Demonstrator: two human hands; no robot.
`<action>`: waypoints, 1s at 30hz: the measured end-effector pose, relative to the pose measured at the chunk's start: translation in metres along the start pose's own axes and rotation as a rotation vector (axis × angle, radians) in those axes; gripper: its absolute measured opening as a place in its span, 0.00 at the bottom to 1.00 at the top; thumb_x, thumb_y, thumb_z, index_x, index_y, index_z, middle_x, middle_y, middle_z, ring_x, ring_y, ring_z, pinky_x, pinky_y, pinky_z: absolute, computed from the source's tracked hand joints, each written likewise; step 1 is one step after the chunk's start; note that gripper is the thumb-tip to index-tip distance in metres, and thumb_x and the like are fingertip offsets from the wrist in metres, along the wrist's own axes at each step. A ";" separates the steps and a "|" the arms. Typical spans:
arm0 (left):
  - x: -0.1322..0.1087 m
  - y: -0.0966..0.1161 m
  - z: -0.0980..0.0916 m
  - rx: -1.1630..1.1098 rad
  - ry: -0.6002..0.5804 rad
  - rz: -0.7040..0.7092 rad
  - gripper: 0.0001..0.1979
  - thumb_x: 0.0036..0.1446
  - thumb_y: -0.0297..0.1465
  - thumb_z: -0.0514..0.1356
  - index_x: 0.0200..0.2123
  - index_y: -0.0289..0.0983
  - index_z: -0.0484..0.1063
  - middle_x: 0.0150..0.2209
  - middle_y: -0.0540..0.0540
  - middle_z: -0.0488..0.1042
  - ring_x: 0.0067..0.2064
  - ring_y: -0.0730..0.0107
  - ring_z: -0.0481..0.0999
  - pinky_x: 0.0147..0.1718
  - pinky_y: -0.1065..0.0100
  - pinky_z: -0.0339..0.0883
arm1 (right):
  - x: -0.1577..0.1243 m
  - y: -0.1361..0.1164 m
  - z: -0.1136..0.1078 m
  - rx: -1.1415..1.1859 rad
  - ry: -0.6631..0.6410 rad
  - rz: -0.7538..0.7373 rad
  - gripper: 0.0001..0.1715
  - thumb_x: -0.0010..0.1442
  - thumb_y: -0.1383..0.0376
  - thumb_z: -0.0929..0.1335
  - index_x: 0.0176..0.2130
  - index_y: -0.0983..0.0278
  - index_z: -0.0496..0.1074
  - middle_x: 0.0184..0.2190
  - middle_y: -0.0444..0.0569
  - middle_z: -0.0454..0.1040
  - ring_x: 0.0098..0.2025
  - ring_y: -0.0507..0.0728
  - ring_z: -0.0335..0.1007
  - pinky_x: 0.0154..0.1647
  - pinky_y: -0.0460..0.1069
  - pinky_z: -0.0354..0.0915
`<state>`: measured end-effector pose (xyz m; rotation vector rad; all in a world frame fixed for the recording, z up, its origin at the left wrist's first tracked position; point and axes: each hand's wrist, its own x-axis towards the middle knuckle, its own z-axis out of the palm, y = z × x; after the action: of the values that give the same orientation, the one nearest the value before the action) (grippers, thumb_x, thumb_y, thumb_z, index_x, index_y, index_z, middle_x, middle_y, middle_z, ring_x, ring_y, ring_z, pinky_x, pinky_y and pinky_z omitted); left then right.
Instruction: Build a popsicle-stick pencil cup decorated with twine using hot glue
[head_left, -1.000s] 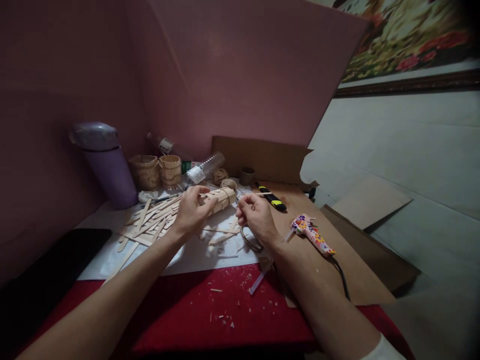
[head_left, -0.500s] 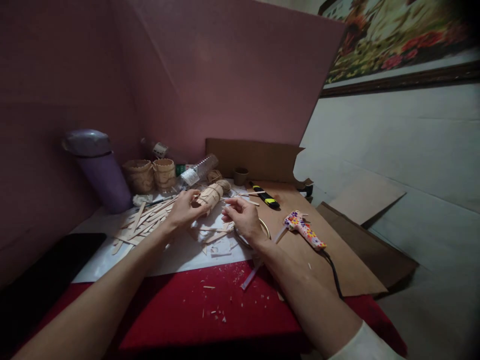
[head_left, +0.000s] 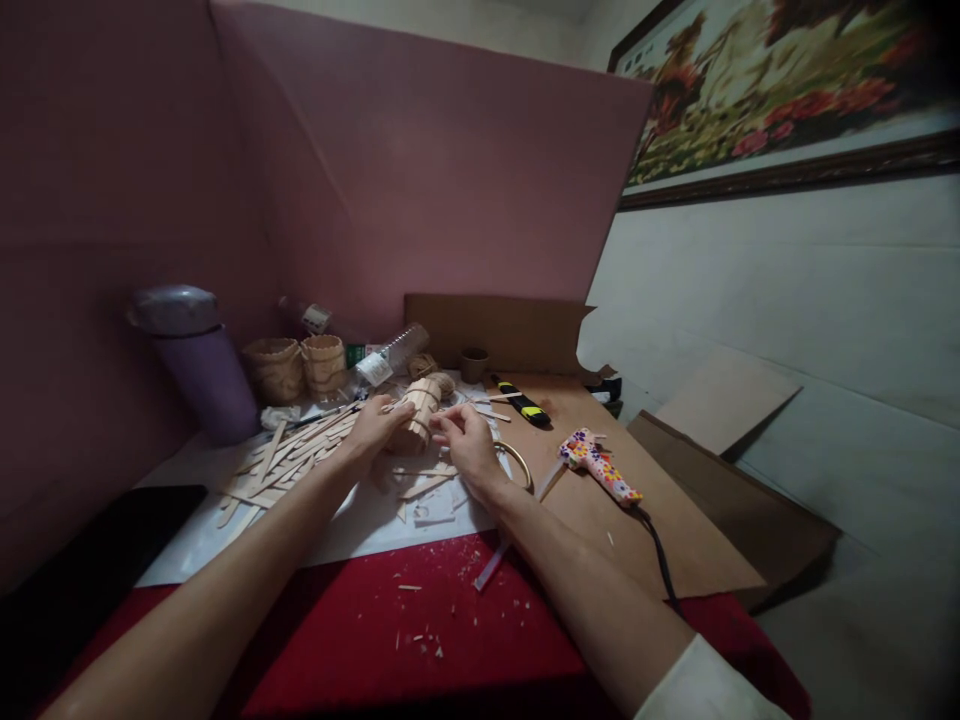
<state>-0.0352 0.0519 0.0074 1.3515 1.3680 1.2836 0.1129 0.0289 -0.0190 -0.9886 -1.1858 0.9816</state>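
A small cup (head_left: 424,396) made of pale wooden craft sticks lies tilted over the white sheet. My left hand (head_left: 377,422) is closed around its left side. Brown twine (head_left: 418,422) runs across the cup toward my right hand (head_left: 466,440), whose thumb and fingers are pinched together at the cup's right side. The pinched end is too small to see clearly. Just behind the cup sits a ball of twine (head_left: 442,383). Many loose craft sticks (head_left: 300,455) lie beside my left hand. A gold-coloured ring (head_left: 519,465) rests under my right wrist.
On the cardboard lie a flowered glue gun (head_left: 600,465) with its cord and a yellow-black utility knife (head_left: 525,402). A purple tumbler (head_left: 199,370), two stick-covered cups (head_left: 324,365) and a plastic bottle (head_left: 390,358) stand or lie behind. Wood scraps dot the red cloth (head_left: 360,640).
My right hand has come in to the cup's side, and a second line of twine now shows across it. The cup is more upright in my left hand. The camera view has tilted up slightly.
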 end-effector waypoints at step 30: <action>-0.054 0.023 0.001 -0.627 -0.315 -0.231 0.07 0.46 0.26 0.61 0.32 0.33 0.73 0.28 0.43 0.77 0.28 0.63 0.78 0.31 0.60 0.78 | -0.027 -0.028 -0.006 -0.084 -0.038 -0.171 0.08 0.49 0.60 0.71 0.24 0.62 0.74 0.25 0.44 0.70 0.33 0.55 0.67 0.39 0.50 0.65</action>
<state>-0.0244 -0.0035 0.0236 0.8802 0.7805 1.1493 0.1184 -0.0046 0.0000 -0.9207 -1.3293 0.8242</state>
